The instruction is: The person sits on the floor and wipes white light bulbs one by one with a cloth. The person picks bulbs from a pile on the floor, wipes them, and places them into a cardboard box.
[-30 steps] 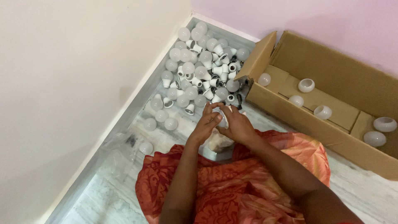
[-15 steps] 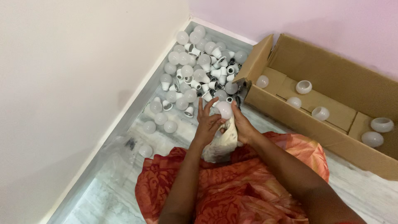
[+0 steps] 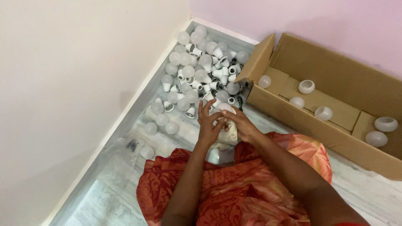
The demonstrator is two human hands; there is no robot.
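Observation:
Both my hands meet over my lap above the floor. My left hand [image 3: 208, 124] and my right hand [image 3: 241, 124] together grip a white bulb [image 3: 225, 108], whose round dome shows between the fingers. Under the hands lies a crumpled whitish bag or cloth [image 3: 228, 137]. Just beyond my fingers, a pile of white bulbs [image 3: 201, 73] with several loose bases fills the floor corner.
An open cardboard box [image 3: 293, 115] stands at the right along the pink wall, holding several white domes [image 3: 306, 86]. A cream wall runs down the left. A few stray bulbs [image 3: 161, 121] lie near the wall. My orange patterned garment [image 3: 234, 192] covers my lap.
My hands, still together on the bulb, have shifted slightly toward the pile, and my left fingers have spread more over the dome.

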